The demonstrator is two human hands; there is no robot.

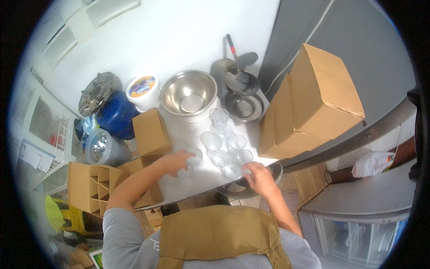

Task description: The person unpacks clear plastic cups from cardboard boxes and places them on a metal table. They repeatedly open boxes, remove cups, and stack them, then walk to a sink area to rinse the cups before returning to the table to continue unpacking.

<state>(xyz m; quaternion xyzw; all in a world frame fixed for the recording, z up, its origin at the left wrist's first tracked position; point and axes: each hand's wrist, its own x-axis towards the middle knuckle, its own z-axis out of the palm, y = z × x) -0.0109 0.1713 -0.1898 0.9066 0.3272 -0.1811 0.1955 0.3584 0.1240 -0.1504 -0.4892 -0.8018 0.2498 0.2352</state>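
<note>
Several clear drinking glasses point(220, 158) stand close together on the white table point(177, 190), rims up. My left hand point(174, 164) reaches in from the left, its fingers closed at a glass point(195, 155) apart from the main group. Another glass point(184, 170) shows partly beneath that hand. On the right, my right hand point(258, 176) has its fingers curled at the near-right edge of the group, by the front glass point(231, 170). Its fingertips seem to pinch a glass rim there, though the grip is partly hidden.
Tall cardboard boxes point(291, 121) line the table's right side. Behind the glasses stand a steel bowl point(190, 92), a white tub point(143, 94) and metal pans point(244, 105). At left are an open divided carton point(85, 186), a cardboard box point(151, 132) and a blue gas cylinder point(117, 115).
</note>
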